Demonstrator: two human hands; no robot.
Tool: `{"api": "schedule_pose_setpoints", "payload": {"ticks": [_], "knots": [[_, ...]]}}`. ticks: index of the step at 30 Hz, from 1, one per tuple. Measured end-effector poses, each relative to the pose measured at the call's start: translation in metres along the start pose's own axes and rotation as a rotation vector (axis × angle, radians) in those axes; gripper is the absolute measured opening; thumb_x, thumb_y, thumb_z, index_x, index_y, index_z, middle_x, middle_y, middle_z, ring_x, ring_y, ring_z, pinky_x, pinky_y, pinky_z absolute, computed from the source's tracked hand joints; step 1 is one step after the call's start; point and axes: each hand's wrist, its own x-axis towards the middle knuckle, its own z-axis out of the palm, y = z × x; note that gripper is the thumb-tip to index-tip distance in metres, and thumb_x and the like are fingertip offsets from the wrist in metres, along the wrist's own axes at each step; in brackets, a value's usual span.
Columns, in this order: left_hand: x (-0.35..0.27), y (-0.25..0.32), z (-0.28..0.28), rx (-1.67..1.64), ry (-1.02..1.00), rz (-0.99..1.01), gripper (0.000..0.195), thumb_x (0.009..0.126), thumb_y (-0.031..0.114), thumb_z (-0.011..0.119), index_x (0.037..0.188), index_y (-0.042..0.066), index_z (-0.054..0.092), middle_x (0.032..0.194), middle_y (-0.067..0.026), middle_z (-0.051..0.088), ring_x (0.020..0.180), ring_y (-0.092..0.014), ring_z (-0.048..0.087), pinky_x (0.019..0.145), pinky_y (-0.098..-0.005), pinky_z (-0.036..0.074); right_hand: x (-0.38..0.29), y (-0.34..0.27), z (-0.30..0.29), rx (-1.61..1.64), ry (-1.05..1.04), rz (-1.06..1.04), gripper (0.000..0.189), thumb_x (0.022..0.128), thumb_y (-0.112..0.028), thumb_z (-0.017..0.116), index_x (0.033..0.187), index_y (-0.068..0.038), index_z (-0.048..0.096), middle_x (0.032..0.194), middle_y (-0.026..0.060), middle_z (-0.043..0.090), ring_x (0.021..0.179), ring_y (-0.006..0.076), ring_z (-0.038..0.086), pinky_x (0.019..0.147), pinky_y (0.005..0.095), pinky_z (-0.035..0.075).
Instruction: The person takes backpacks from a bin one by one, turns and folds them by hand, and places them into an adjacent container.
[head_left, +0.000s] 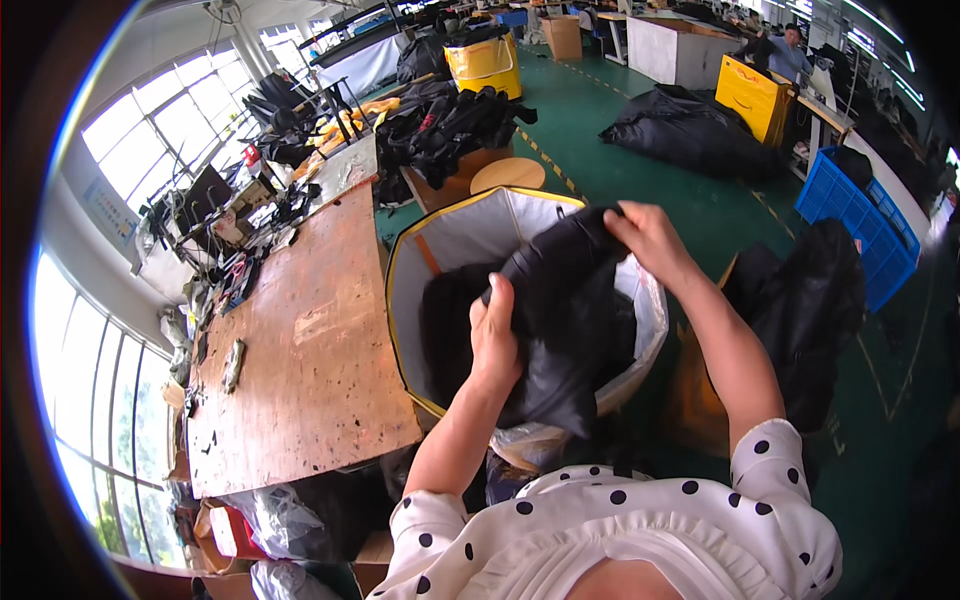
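My left hand (495, 334) grips one edge of a piece of black fabric (562, 285), thumb on top. At its upper right corner my right hand (649, 240) pinches the same fabric between thumb and fingers. The fabric hangs between both hands, over a large open container (457, 232) with a pale lining and a yellow-and-black rim. More black material (450, 315) lies inside that container. The fingertips of my left hand are partly hidden behind the fabric.
A worn wooden table (300, 375) adjoins the container on the left. Beyond it stands a round wooden stool (508, 174). Black material (802, 322) and a blue plastic crate (855, 217) are at right. A large black bag (690, 131) lies on the floor; a person (789, 56) is farther back.
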Motion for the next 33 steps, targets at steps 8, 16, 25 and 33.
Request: {"api": "schedule_pose_setpoints", "payload": {"ticks": [8,16,25,33], "knots": [[0.073,-0.007,0.009,0.074,0.215,0.118,0.055,0.089,0.048,0.050,0.091,-0.007,0.056,0.081,-0.0098,0.058,0.065,-0.015,0.056,0.057,-0.0261,0.049,-0.068,-0.075,0.067,-0.431,0.314,-0.310,0.060,0.077,-0.021,0.066,0.125,0.006,0.042,0.113,0.0234,0.055,0.105,0.0374,0.054,0.087,0.0441,0.044],[0.037,-0.010,0.045,0.136,0.092,0.277,0.044,0.090,0.036,0.055,0.105,-0.005,0.052,0.091,-0.0072,0.060,0.073,-0.012,0.058,0.061,-0.0257,0.048,-0.048,0.016,0.058,-0.539,0.514,-0.006,0.067,0.076,-0.005,0.062,0.133,0.004,0.030,0.129,0.0266,0.042,0.113,0.0393,0.047,0.088,0.0415,0.043],[0.093,0.059,-0.016,0.066,-0.099,-0.013,0.037,0.096,0.032,0.043,0.098,-0.001,0.058,0.091,-0.0096,0.064,0.077,-0.018,0.063,0.068,-0.0285,0.049,-0.053,0.005,-0.017,0.225,-0.127,-0.030,0.037,0.093,-0.031,0.051,0.090,0.005,0.056,0.061,-0.0032,0.045,0.061,0.0080,0.038,0.057,0.0287,0.037],[0.057,-0.001,0.012,0.498,-0.230,-0.245,0.067,0.080,0.062,0.054,0.085,-0.004,0.058,0.078,-0.0122,0.060,0.064,-0.019,0.057,0.063,-0.0320,0.049,-0.019,-0.018,-0.003,0.457,0.179,-0.038,0.032,0.095,-0.031,0.047,0.082,-0.002,0.054,0.068,-0.0080,0.042,0.066,0.0027,0.035,0.058,0.0221,0.032]]}}
